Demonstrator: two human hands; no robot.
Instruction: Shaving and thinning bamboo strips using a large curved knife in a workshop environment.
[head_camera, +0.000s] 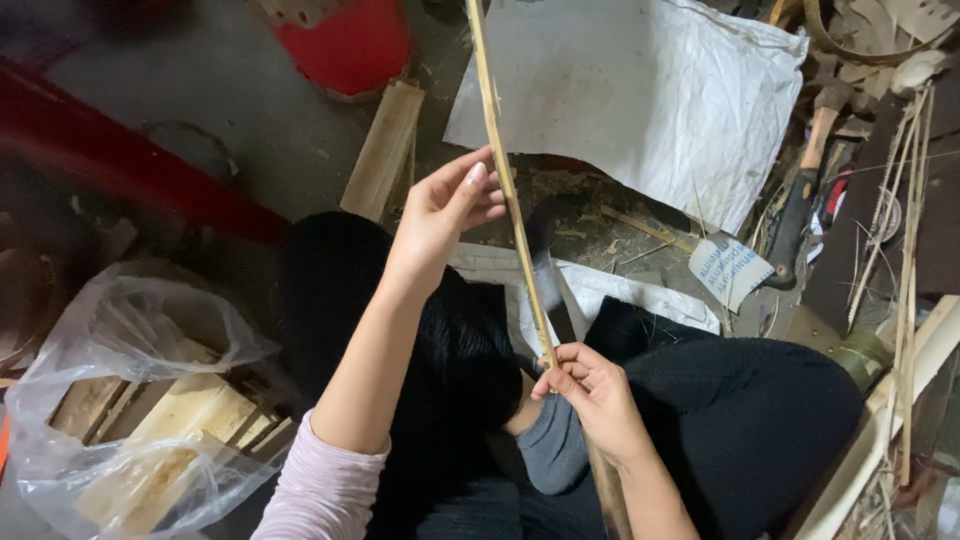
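Both of your hands are on one long bamboo strip (515, 215) that runs from the top edge of the view down to your lap. Your left hand (445, 205) is raised, palm turned toward you, its fingertips (478, 177) closed lightly on the strip about halfway up, with the forearm stretched out from a pale pink sleeve (322, 483). Your right hand (590, 392) sits lower and closer to your body, thumb and fingers pinched on the strip's lower end, wrist bent inward. The two hands are well apart along the strip, which leans slightly from upper left to lower right. One dark blade (548, 275) lies just behind the strip, between your knees, over one white cloth (610, 290). On the floor you have one large white sack (640, 95), one red tub (345, 45) at the top, one wooden block (385, 148) beside it, and one clear plastic bag (130, 400) holding wood pieces at your left. One tool with an orange and black handle (800, 200) lies to your right, near a bundle of thin strips (905, 250); I cannot count those.
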